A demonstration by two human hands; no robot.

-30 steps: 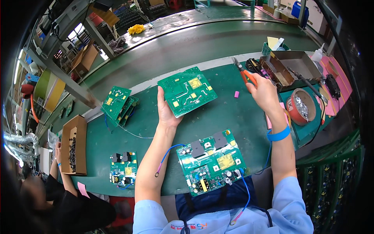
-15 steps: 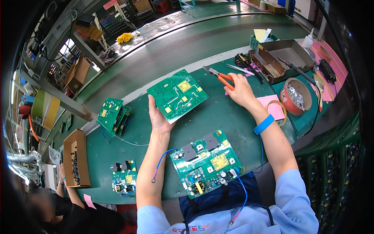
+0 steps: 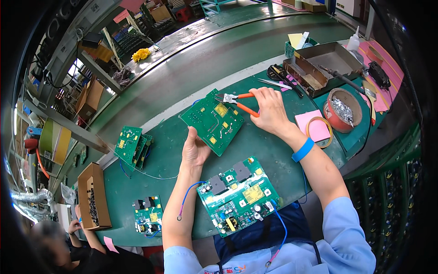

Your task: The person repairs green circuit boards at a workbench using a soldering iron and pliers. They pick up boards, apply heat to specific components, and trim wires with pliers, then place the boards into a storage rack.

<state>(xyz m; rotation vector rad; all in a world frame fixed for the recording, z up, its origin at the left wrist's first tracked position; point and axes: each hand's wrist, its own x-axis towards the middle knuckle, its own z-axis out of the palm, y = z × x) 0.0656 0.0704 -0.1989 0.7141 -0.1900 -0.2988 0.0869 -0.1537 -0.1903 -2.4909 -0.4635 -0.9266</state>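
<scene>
My left hand [image 3: 195, 150] grips the lower left edge of a green circuit board [image 3: 205, 121], tilted up with its solder side showing. Orange-handled side cutters [image 3: 230, 98] are in my right hand [image 3: 272, 109], handles spread. Their jaws lie over the board's upper part; whether they touch it or have anything between them, I cannot tell. Nearer to me, a second circuit board [image 3: 253, 194] lies component side up at the table's front edge. From it run blue wires [image 3: 284, 224] with ring terminals, one passing over my left forearm.
Stacked circuit boards [image 3: 129, 142] and another board [image 3: 148, 213] are at left, near a carton of small dark parts [image 3: 104, 201]. At right are tweezers [image 3: 275, 83], a soldering iron [image 3: 340, 78], a red bowl [image 3: 332, 118] of metal scraps and a metal tray [image 3: 331, 57]. A co-worker sits lower left.
My right hand has moved left, bringing the side cutters from beside the board to over its upper part. The held board has tilted more steeply. At lower left, the co-worker's hands have shifted.
</scene>
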